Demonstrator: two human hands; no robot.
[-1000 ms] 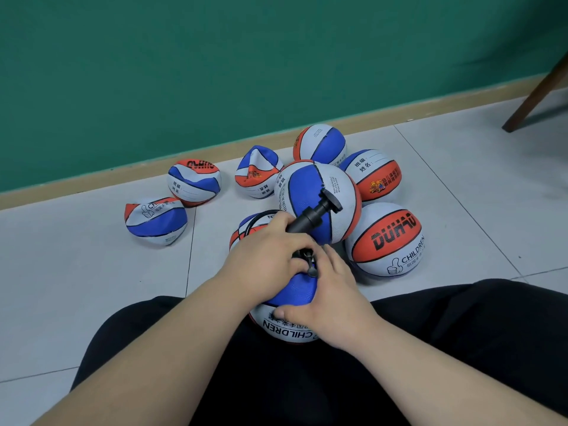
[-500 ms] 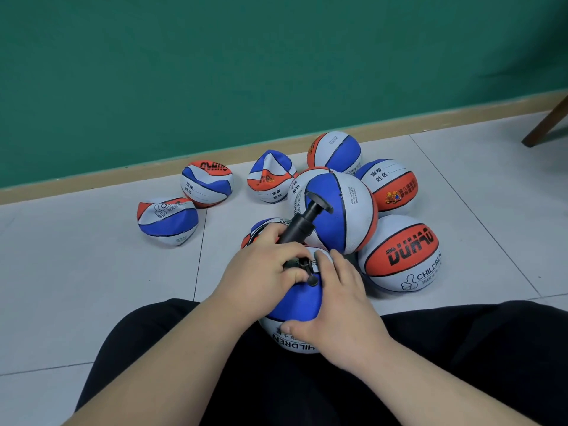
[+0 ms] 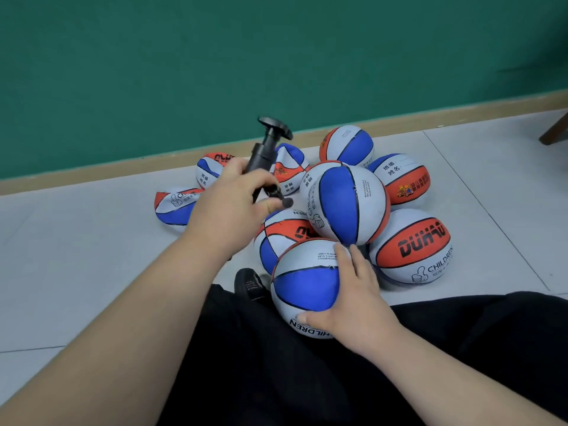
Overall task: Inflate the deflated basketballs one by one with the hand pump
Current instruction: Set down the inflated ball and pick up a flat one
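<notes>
The lap ball sits where it sat half a second ago, between the black-trousered legs. The right hand is still on it, fingers spread flat over its right side and thumb along its near edge. The hand pump has left that ball. Earlier it stood on the ball's top with both hands bunched round it. Now the left hand holds it lifted to the far left, fingers curled round the barrel. The T-handle tilts up toward the green wall, and the black nozzle end pokes out beside the thumb.

There are nine basketballs: one in the lap and eight on the grey tiled floor. The blue-and-white ball rests on its neighbours, touching the lap ball. The orange DUHNA ball lies right of it, the orange labelled ball farther right, and another round ball farthest. Three crumpled balls lie at far left. One half-hidden ball lies just beyond the lap ball; its fullness cannot be told.

There is one pump, and one brown furniture leg at the right edge.
</notes>
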